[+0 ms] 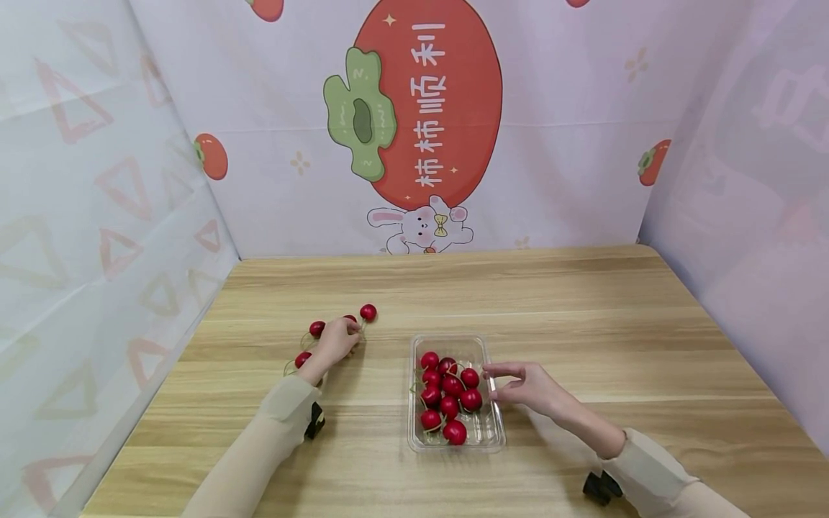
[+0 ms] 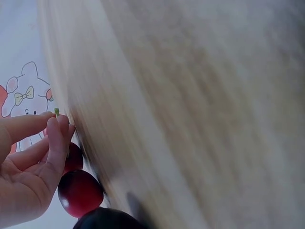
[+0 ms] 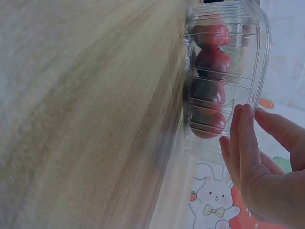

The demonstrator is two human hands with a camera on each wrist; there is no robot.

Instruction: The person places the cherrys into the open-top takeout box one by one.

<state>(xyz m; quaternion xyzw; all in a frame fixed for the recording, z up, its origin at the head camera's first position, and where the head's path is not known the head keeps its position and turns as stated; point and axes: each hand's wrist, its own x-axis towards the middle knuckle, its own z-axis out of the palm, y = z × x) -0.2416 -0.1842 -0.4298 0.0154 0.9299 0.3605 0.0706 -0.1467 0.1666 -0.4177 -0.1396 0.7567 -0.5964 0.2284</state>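
My left hand (image 1: 338, 342) pinches a thin green stem (image 2: 56, 111) between thumb and fingertips. The stem appears to run up to a dark red cherry (image 1: 368, 311) at the far end of the loose group. More cherries lie around that hand, including one (image 1: 316, 329) behind it and another (image 1: 303, 359) beside the wrist; one is partly covered by the fingers. A clear plastic box (image 1: 456, 447) stands on the table, with several stemmed cherries (image 1: 452, 385) inside. With fairly straight fingers, my right hand (image 1: 531, 387) touches the rim and right side of the box.
The wooden table (image 1: 583, 309) runs back to a printed cloth (image 1: 550, 180) with a persimmon and a rabbit. White cloth hangs at the left and right sides. Black wrist mounts (image 1: 601, 488) sit under both sleeves, close to the tabletop.
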